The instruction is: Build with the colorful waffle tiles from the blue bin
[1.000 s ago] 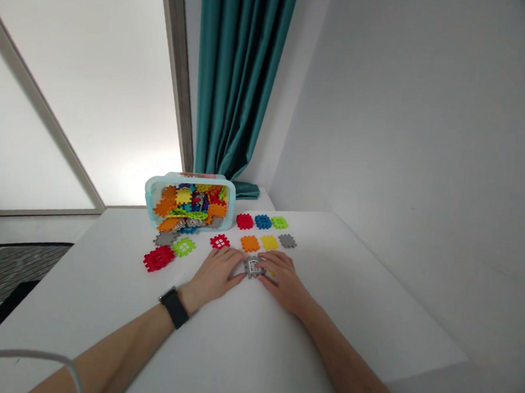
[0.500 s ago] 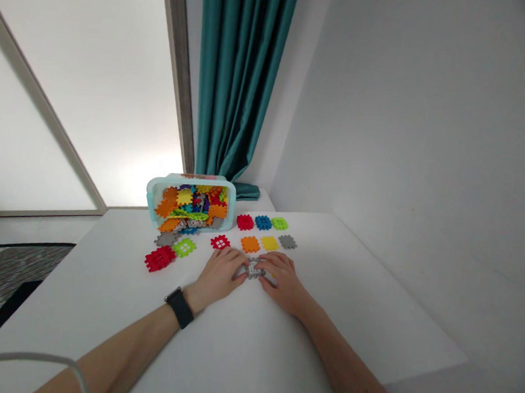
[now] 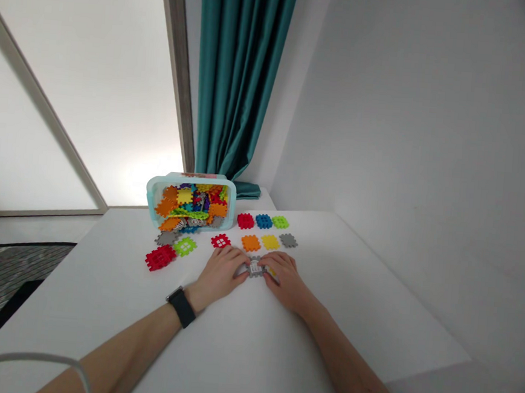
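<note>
Between my two hands lies a grey notched building tile [image 3: 255, 267] with a pale printed face, flat on the white table [image 3: 233, 339]. My left hand [image 3: 224, 270] grips its left edge between thumb and fingers. On the opposite edge is my right hand [image 3: 287, 278], closed on the tile, with a bit of yellow showing under its palm. Just beyond my fingers are an orange tile [image 3: 251, 243], a yellow tile [image 3: 270, 242] and a grey tile [image 3: 289, 240]. A red window tile [image 3: 221, 241] sits past my left knuckles.
A pale blue bin [image 3: 154, 183] tipped toward me holds many coloured tiles. Red [image 3: 245, 221], blue [image 3: 263, 221] and green [image 3: 280, 222] tiles form a back row. Red tiles [image 3: 160, 258] and a green window tile [image 3: 185, 247] lie left. A white cable [image 3: 27, 356] crosses the lower left.
My right thumb and fingers have shifted slightly right along the grey tile, uncovering more of its printed face. My left hand stays at its left edge.
</note>
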`<move>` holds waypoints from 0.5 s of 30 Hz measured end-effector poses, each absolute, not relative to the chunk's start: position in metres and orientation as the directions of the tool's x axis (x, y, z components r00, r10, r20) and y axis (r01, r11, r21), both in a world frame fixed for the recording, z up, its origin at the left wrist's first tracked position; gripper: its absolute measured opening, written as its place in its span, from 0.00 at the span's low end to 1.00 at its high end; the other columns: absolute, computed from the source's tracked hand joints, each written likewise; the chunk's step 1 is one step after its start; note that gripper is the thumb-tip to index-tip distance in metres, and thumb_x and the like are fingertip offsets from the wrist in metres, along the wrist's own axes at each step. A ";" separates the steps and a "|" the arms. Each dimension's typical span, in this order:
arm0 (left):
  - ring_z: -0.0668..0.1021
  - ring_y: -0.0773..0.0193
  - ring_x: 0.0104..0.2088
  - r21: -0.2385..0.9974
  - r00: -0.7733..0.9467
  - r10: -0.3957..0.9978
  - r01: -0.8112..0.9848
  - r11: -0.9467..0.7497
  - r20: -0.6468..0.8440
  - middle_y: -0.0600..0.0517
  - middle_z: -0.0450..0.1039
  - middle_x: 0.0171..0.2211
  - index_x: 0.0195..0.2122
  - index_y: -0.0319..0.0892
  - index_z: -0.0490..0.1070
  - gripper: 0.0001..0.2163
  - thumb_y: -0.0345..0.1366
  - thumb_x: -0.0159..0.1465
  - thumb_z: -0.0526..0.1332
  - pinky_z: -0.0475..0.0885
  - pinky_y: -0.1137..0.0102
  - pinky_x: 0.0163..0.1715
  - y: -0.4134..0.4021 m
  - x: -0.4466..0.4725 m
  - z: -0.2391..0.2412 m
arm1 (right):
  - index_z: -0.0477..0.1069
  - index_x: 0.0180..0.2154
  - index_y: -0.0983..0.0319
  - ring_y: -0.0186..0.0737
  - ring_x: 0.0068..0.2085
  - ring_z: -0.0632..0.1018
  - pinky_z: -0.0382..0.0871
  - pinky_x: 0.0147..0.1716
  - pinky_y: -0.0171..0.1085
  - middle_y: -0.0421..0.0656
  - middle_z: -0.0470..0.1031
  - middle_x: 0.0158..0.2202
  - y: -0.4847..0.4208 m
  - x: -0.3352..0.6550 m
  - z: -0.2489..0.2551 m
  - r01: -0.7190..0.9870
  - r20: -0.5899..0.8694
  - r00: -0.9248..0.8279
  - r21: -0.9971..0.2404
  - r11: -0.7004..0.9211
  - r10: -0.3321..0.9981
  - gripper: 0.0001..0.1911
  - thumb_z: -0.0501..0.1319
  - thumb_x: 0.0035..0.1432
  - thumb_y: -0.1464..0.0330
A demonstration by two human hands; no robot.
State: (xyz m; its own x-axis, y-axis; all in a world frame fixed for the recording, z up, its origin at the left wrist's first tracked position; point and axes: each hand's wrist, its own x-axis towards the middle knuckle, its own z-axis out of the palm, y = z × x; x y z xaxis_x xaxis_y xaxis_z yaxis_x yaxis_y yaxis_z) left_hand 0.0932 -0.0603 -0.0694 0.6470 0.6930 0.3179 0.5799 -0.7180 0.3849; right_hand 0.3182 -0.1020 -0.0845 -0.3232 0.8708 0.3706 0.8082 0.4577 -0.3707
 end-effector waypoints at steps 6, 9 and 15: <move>0.73 0.53 0.50 0.386 0.650 0.687 0.572 -0.724 0.325 0.52 0.77 0.47 0.44 0.48 0.74 0.06 0.35 0.65 0.65 0.64 0.59 0.50 -0.058 0.093 -0.070 | 0.73 0.45 0.56 0.49 0.54 0.73 0.62 0.56 0.52 0.46 0.78 0.48 -0.100 0.319 -0.088 0.819 0.368 -0.319 -0.356 0.449 0.873 0.15 0.58 0.58 0.77; 0.73 0.54 0.51 0.393 0.653 0.683 0.563 -0.727 0.328 0.52 0.78 0.46 0.44 0.48 0.74 0.06 0.35 0.65 0.65 0.65 0.59 0.49 -0.057 0.092 -0.070 | 0.74 0.45 0.57 0.49 0.53 0.73 0.62 0.56 0.51 0.47 0.77 0.48 -0.100 0.320 -0.089 0.827 0.374 -0.314 -0.343 0.445 0.872 0.15 0.59 0.58 0.77; 0.73 0.53 0.51 0.412 0.654 0.686 0.557 -0.721 0.319 0.52 0.78 0.47 0.43 0.48 0.74 0.06 0.35 0.65 0.66 0.65 0.59 0.50 -0.056 0.092 -0.071 | 0.74 0.44 0.57 0.48 0.52 0.74 0.62 0.56 0.51 0.46 0.78 0.47 -0.100 0.321 -0.089 0.820 0.375 -0.326 -0.345 0.458 0.867 0.14 0.59 0.59 0.76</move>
